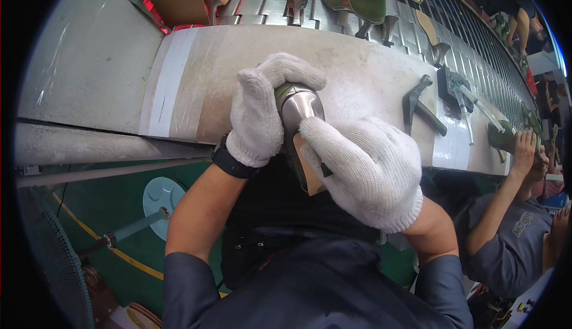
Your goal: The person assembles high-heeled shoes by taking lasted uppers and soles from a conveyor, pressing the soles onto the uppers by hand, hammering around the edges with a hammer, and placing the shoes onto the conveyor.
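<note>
A high-heeled shoe (296,107) with a green upper, a shiny silver-grey heel and a tan sole is held sole-up over the table's near edge. My left hand (262,103), in a white knit glove, is closed around the green upper on its left and far side. My right hand (369,165), gloved the same way, closes on the shoe from the right. One of its fingers presses along the heel, while the others curl beside the sole. A small dark piece shows under those fingers; what it is I cannot make out.
A hammer (420,105) lies right of my hands, beside a black box (454,91) with thin tools. Across the table's far side, a slatted metal conveyor (325,16) carries several shoes. At right, a co-worker (506,234) handles a green shoe (503,136). A fan (50,263) stands lower left.
</note>
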`<move>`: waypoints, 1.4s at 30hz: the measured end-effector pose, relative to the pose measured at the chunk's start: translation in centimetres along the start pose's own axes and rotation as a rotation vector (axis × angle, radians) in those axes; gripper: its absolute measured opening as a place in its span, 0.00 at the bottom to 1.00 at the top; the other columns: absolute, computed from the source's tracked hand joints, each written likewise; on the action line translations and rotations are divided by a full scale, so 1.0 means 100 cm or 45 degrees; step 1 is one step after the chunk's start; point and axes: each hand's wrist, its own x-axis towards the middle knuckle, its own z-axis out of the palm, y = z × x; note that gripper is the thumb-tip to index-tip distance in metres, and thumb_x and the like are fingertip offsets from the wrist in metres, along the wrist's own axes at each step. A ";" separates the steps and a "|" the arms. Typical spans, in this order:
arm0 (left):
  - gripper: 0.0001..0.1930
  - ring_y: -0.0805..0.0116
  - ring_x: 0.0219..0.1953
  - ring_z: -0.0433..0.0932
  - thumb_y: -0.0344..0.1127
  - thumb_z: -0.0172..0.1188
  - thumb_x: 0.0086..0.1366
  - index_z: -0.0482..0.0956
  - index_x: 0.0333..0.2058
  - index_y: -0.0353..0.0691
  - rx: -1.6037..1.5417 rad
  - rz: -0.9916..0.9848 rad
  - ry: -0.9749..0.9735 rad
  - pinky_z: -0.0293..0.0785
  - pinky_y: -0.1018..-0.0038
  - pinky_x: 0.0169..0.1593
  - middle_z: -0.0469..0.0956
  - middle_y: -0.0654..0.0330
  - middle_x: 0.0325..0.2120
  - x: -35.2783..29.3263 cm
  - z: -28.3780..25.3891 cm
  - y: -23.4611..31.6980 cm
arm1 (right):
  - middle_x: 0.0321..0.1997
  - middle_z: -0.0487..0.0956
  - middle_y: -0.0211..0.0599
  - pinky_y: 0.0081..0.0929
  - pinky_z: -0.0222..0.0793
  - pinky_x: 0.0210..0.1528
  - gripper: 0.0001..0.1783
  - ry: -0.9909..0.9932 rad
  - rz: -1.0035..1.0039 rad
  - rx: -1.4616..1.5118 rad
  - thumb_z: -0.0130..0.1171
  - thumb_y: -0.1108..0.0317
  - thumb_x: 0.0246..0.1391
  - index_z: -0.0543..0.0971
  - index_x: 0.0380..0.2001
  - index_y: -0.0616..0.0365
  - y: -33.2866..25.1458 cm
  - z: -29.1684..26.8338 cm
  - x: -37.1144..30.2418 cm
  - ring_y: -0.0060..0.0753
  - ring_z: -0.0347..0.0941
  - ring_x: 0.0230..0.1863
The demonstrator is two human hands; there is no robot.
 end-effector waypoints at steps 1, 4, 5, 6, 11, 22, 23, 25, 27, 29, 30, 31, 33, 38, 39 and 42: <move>0.65 0.61 0.48 0.82 0.89 0.13 0.69 0.87 0.41 0.32 0.009 0.015 0.002 0.76 0.65 0.59 0.84 0.54 0.43 0.000 0.000 0.000 | 0.35 0.81 0.33 0.34 0.79 0.34 0.32 -0.005 0.000 -0.003 0.70 0.72 0.49 0.84 0.61 0.61 0.000 0.000 0.000 0.37 0.81 0.32; 0.62 0.62 0.47 0.83 0.84 0.15 0.74 0.87 0.42 0.31 0.009 0.110 -0.010 0.77 0.65 0.57 0.85 0.53 0.43 0.000 -0.004 -0.008 | 0.33 0.82 0.35 0.37 0.77 0.32 0.31 -0.008 0.034 0.037 0.74 0.75 0.47 0.86 0.58 0.60 -0.004 -0.001 0.004 0.40 0.81 0.29; 0.59 0.62 0.46 0.84 0.80 0.16 0.79 0.88 0.44 0.31 -0.001 0.190 -0.026 0.79 0.66 0.56 0.85 0.52 0.43 0.000 -0.006 -0.010 | 0.31 0.83 0.37 0.39 0.75 0.30 0.30 -0.003 0.068 0.078 0.79 0.79 0.45 0.87 0.56 0.58 -0.006 -0.002 0.005 0.42 0.81 0.27; 0.59 0.62 0.46 0.84 0.80 0.16 0.79 0.88 0.44 0.31 -0.003 0.189 -0.028 0.79 0.66 0.56 0.85 0.52 0.43 -0.001 -0.005 -0.009 | 0.31 0.83 0.37 0.39 0.75 0.30 0.30 -0.005 0.072 0.077 0.79 0.79 0.45 0.87 0.56 0.58 -0.006 -0.001 0.005 0.42 0.81 0.27; 0.59 0.65 0.45 0.84 0.82 0.17 0.77 0.88 0.45 0.32 -0.066 0.106 0.007 0.79 0.68 0.55 0.86 0.55 0.41 0.000 -0.001 -0.009 | 0.33 0.84 0.38 0.38 0.77 0.31 0.27 -0.032 0.078 0.016 0.79 0.78 0.47 0.87 0.54 0.57 -0.005 -0.001 0.005 0.42 0.81 0.28; 0.51 0.66 0.48 0.85 0.74 0.24 0.84 0.89 0.46 0.34 -0.410 -0.207 -0.030 0.81 0.68 0.61 0.89 0.56 0.42 0.029 0.004 -0.024 | 0.39 0.88 0.40 0.41 0.83 0.44 0.17 0.041 0.244 0.070 0.77 0.68 0.56 0.87 0.49 0.54 0.028 0.010 0.026 0.48 0.87 0.40; 0.51 0.66 0.48 0.85 0.74 0.24 0.84 0.89 0.46 0.34 -0.415 -0.207 -0.026 0.81 0.68 0.61 0.89 0.56 0.42 0.029 0.005 -0.024 | 0.41 0.89 0.41 0.40 0.83 0.45 0.18 0.039 0.264 0.099 0.77 0.67 0.57 0.87 0.51 0.54 0.029 0.010 0.025 0.49 0.88 0.41; 0.50 0.66 0.48 0.85 0.72 0.24 0.85 0.90 0.44 0.35 -0.224 -0.123 -0.018 0.80 0.67 0.61 0.89 0.56 0.41 0.029 0.004 -0.023 | 0.42 0.89 0.41 0.40 0.83 0.46 0.18 0.021 0.285 0.113 0.77 0.67 0.57 0.87 0.51 0.54 0.025 0.008 0.025 0.49 0.88 0.42; 0.49 0.66 0.47 0.85 0.71 0.25 0.86 0.90 0.43 0.35 -0.229 -0.090 -0.014 0.80 0.67 0.60 0.90 0.56 0.41 0.030 0.005 -0.022 | 0.43 0.89 0.42 0.40 0.83 0.47 0.18 0.006 0.309 0.124 0.77 0.67 0.58 0.87 0.51 0.54 0.023 0.007 0.025 0.48 0.88 0.42; 0.49 0.66 0.47 0.86 0.70 0.25 0.87 0.90 0.43 0.35 -0.235 -0.056 -0.015 0.80 0.67 0.60 0.90 0.56 0.40 0.030 0.007 -0.022 | 0.43 0.89 0.41 0.39 0.82 0.48 0.18 0.026 0.300 0.076 0.77 0.68 0.57 0.87 0.51 0.55 0.022 0.008 0.023 0.48 0.88 0.44; 0.48 0.66 0.46 0.86 0.69 0.26 0.87 0.90 0.42 0.35 -0.215 -0.049 -0.001 0.80 0.67 0.59 0.90 0.56 0.39 0.030 0.007 -0.021 | 0.43 0.89 0.41 0.39 0.82 0.48 0.18 0.025 0.298 0.079 0.77 0.68 0.57 0.87 0.51 0.55 0.020 0.009 0.023 0.48 0.88 0.44; 0.48 0.66 0.45 0.85 0.69 0.27 0.87 0.90 0.42 0.34 -0.195 -0.043 0.013 0.80 0.67 0.58 0.89 0.56 0.39 0.030 0.007 -0.021 | 0.43 0.89 0.41 0.40 0.82 0.49 0.18 0.037 0.331 0.058 0.77 0.68 0.57 0.87 0.51 0.55 0.016 0.011 0.024 0.48 0.88 0.44; 0.48 0.67 0.46 0.86 0.71 0.27 0.86 0.88 0.45 0.33 -0.189 -0.064 -0.024 0.82 0.68 0.57 0.89 0.56 0.41 0.032 0.006 -0.019 | 0.44 0.89 0.40 0.40 0.82 0.50 0.18 0.048 0.366 0.033 0.77 0.68 0.57 0.87 0.51 0.55 0.014 0.014 0.027 0.48 0.88 0.45; 0.41 0.70 0.45 0.86 0.66 0.36 0.88 0.88 0.46 0.32 -0.206 -0.096 -0.031 0.82 0.71 0.54 0.88 0.57 0.40 0.044 0.007 -0.018 | 0.42 0.89 0.40 0.38 0.82 0.49 0.18 0.202 0.250 -0.056 0.77 0.67 0.57 0.87 0.51 0.55 0.031 0.025 0.028 0.47 0.88 0.43; 0.41 0.70 0.45 0.86 0.66 0.36 0.88 0.88 0.46 0.32 -0.211 -0.100 -0.033 0.82 0.71 0.54 0.88 0.57 0.40 0.045 0.007 -0.018 | 0.42 0.89 0.40 0.38 0.82 0.49 0.18 0.197 0.255 -0.057 0.77 0.67 0.57 0.87 0.51 0.55 0.036 0.027 0.027 0.47 0.88 0.43; 0.16 0.76 0.41 0.84 0.41 0.62 0.81 0.90 0.44 0.31 -0.489 -0.103 -0.174 0.80 0.74 0.49 0.90 0.61 0.37 0.050 0.004 -0.019 | 0.41 0.89 0.37 0.33 0.83 0.43 0.17 0.224 0.132 -0.013 0.78 0.64 0.59 0.88 0.49 0.55 0.043 0.024 0.021 0.37 0.88 0.40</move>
